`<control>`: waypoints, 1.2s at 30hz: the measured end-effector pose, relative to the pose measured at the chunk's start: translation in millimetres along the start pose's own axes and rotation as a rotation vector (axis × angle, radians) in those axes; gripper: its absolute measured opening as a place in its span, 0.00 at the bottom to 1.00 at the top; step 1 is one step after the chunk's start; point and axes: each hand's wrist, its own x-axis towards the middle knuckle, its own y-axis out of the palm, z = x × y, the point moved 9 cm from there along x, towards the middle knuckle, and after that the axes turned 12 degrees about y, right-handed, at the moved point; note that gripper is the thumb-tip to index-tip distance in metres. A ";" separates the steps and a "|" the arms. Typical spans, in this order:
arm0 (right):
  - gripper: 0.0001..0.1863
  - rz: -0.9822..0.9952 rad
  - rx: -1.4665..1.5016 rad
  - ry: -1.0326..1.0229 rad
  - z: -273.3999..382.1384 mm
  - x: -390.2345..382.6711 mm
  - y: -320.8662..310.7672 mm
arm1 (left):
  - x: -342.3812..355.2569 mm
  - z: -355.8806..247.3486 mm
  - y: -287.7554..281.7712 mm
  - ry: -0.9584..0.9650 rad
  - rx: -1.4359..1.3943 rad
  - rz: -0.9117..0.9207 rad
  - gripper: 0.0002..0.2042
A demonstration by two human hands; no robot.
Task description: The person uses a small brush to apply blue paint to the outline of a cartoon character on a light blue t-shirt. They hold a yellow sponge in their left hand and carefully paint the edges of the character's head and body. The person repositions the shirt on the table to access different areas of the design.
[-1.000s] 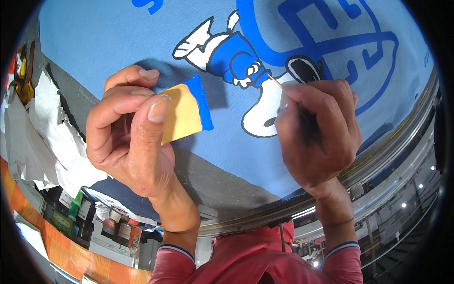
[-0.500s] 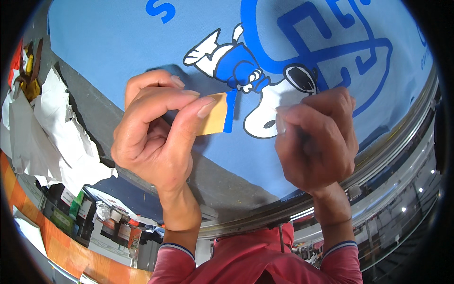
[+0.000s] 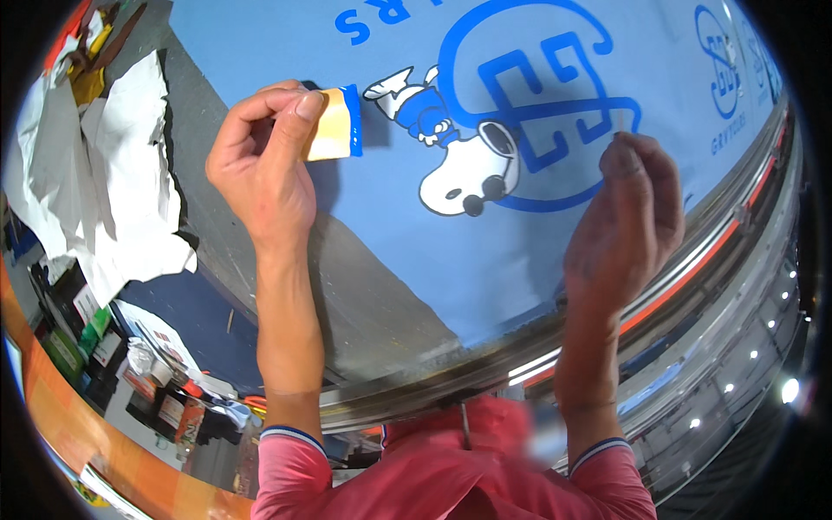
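Note:
My left hand (image 3: 264,165) pinches a small yellow card with a blue edge (image 3: 334,126) between thumb and fingers, over the left margin of a light blue sheet (image 3: 381,234). My right hand (image 3: 628,212) is raised over the right part of the sheet. Its thumb and fingertips are pressed together, with a faint thin sliver above them that is too small to name. Between the hands lies a printed black-and-white cartoon dog (image 3: 459,178) in a blue top. A large blue looped emblem (image 3: 537,113) is printed beside it.
Torn white paper (image 3: 130,182) lies left of the sheet on the dark grey surface (image 3: 373,290). A metal rail (image 3: 693,269) runs along the near right edge. At lower left, a wooden surface (image 3: 121,442) adjoins cluttered boxes and small items.
My left hand, still holding the card, has moved left and up in the picture. My right hand has moved right, away from the dog's head. The view has shifted, showing more sheet at right.

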 end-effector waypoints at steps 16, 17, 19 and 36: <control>0.11 0.875 -0.372 -0.161 -31.1 59.3 66.0 | -84.0 -23.2 2.8 -0.017 0.259 -0.267 0.03; 0.11 0.904 -0.428 -0.257 -30.6 48.4 72.2 | -86.2 -23.5 6.9 0.014 0.283 -0.244 0.04; 0.12 0.949 -0.536 -0.453 -31.0 27.0 83.3 | -86.3 -25.3 10.5 0.090 0.306 -0.248 0.05; 0.11 1.066 -0.594 -0.685 -36.3 3.8 103.2 | -83.8 -30.1 19.2 0.229 0.430 -0.154 0.07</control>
